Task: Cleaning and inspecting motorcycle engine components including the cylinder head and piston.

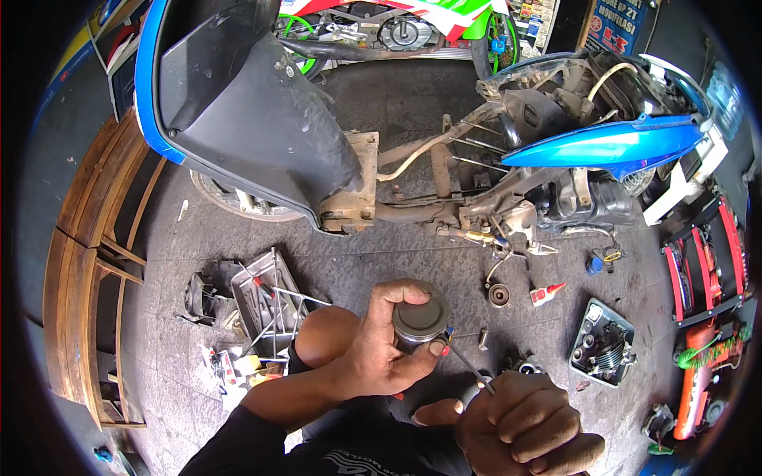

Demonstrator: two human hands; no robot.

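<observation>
My left hand (393, 349) is closed around a grey metal piston (421, 317), its round, dull crown facing up. The thumb and fingers wrap its rim and side. My right hand (528, 424) is a fist around a thin metal rod (470, 366), which slants up and left to the piston's lower right side. Its far end meets the piston near my left fingertip, beside a small red and blue spot. The fist hides the rod's other end, so its kind does not show.
Ahead stands a partly stripped motor scooter with a blue side panel (603, 147). On the floor are a parts tray (601, 343), a small glue bottle (548, 294) and a tool tray (270, 293). A wooden bench (79, 285) stands left; a red-edged rack (706, 258) stands right.
</observation>
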